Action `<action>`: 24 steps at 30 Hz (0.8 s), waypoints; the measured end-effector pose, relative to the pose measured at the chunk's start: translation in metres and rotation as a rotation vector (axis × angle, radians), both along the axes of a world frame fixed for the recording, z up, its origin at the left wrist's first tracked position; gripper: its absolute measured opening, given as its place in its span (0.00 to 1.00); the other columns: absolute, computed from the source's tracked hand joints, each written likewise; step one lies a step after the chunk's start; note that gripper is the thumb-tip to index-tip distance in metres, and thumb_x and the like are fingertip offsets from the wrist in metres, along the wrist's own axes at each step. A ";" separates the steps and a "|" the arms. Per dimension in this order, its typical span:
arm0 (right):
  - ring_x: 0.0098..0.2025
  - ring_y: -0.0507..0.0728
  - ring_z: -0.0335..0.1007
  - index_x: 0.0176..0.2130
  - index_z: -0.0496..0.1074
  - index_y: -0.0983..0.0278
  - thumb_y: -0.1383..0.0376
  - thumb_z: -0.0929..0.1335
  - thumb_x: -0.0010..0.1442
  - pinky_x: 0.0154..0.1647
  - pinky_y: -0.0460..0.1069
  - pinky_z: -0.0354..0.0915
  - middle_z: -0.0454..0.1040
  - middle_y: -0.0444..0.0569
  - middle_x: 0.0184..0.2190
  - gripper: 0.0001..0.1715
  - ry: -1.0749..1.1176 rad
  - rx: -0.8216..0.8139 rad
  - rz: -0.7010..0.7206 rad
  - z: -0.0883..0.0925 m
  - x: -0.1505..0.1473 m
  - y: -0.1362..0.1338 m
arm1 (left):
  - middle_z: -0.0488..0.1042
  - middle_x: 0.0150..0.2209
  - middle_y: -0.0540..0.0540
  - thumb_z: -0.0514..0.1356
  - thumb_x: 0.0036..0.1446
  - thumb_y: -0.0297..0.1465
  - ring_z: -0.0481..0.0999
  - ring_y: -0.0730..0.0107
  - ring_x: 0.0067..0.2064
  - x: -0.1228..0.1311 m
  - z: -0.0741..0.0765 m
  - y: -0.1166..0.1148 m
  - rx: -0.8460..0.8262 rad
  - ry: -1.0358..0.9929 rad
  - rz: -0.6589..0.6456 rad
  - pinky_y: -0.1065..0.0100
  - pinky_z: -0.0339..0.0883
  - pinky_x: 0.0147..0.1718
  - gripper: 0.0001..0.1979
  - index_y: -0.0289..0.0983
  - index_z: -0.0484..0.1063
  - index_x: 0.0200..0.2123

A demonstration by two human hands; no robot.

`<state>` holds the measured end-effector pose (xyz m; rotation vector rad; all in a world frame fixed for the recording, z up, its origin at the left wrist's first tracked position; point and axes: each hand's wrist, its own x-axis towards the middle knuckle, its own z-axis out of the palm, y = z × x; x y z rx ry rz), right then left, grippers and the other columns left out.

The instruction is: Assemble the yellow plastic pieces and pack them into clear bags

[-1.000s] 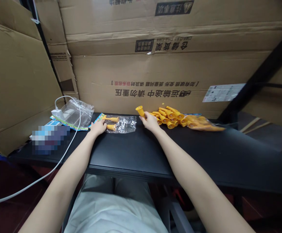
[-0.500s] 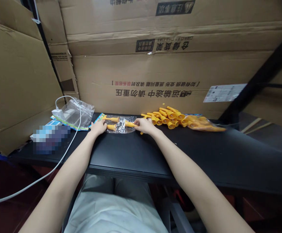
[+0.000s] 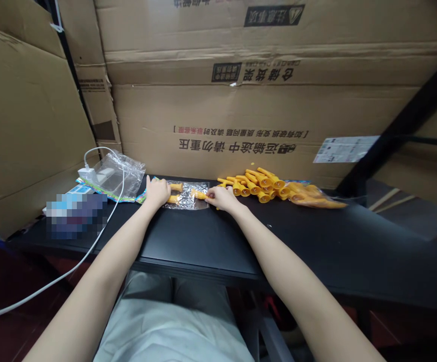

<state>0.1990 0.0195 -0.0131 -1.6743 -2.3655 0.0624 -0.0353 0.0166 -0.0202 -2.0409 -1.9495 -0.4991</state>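
A clear plastic bag [image 3: 187, 203] with a coloured header lies flat on the black table, with yellow flared plastic pieces [image 3: 176, 187] at its left part. Over its header end rests my left hand [image 3: 158, 191], its fingers curled on the bag and partly hidden, the thumb sticking up. From the right, my right hand [image 3: 223, 198] pinches the narrow end of another yellow flared piece [image 3: 199, 194]. That piece's wide end points left, at the bag's right part; whether it is fully inside I cannot tell.
A pile of yellow flared pieces [image 3: 261, 183] lies right of my right hand. Beyond it is a filled bag [image 3: 312, 195]. At the left are another clear bag [image 3: 128, 173], a white cable [image 3: 107, 229] and a blurred box [image 3: 76, 213]. Cardboard [image 3: 211, 105] stands behind.
My left hand has shifted slightly right and further over the bag, covering more of the header and the yellow pieces. My right hand, with its yellow piece, has moved slightly left.
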 end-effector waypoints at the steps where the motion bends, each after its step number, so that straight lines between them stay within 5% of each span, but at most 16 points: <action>1: 0.41 0.58 0.70 0.33 0.74 0.62 0.64 0.67 0.56 0.45 0.53 0.50 0.78 0.46 0.35 0.05 -0.004 0.000 0.001 0.000 0.000 0.000 | 0.74 0.47 0.31 0.44 0.60 0.33 0.68 0.51 0.55 -0.002 -0.004 0.002 0.016 -0.032 -0.018 0.49 0.40 0.63 0.22 0.28 0.73 0.45; 6: 0.40 0.58 0.70 0.33 0.75 0.62 0.65 0.66 0.57 0.45 0.54 0.50 0.78 0.47 0.34 0.08 -0.022 0.041 0.027 0.002 -0.004 -0.004 | 0.55 0.65 0.40 0.45 0.60 0.32 0.53 0.60 0.66 -0.015 -0.018 0.016 -0.129 -0.158 -0.215 0.56 0.45 0.63 0.27 0.33 0.58 0.61; 11: 0.43 0.60 0.69 0.35 0.77 0.62 0.65 0.64 0.59 0.43 0.53 0.49 0.77 0.50 0.39 0.11 -0.037 0.139 0.043 0.007 -0.011 -0.010 | 0.58 0.64 0.44 0.41 0.61 0.31 0.51 0.66 0.66 -0.015 -0.021 0.021 -0.323 -0.163 -0.323 0.65 0.44 0.64 0.26 0.33 0.61 0.60; 20: 0.44 0.61 0.69 0.36 0.77 0.63 0.65 0.64 0.59 0.43 0.53 0.49 0.78 0.52 0.38 0.13 -0.073 0.121 -0.079 0.014 -0.017 -0.019 | 0.71 0.51 0.42 0.45 0.60 0.30 0.68 0.65 0.54 -0.017 -0.023 0.021 -0.278 -0.253 -0.468 0.63 0.59 0.57 0.18 0.35 0.70 0.46; 24: 0.44 0.61 0.70 0.35 0.77 0.64 0.66 0.63 0.59 0.44 0.54 0.50 0.78 0.52 0.38 0.13 -0.082 0.107 -0.099 0.016 -0.016 -0.019 | 0.71 0.51 0.43 0.45 0.60 0.30 0.68 0.64 0.55 -0.018 -0.022 0.020 -0.285 -0.257 -0.476 0.63 0.58 0.58 0.18 0.36 0.71 0.45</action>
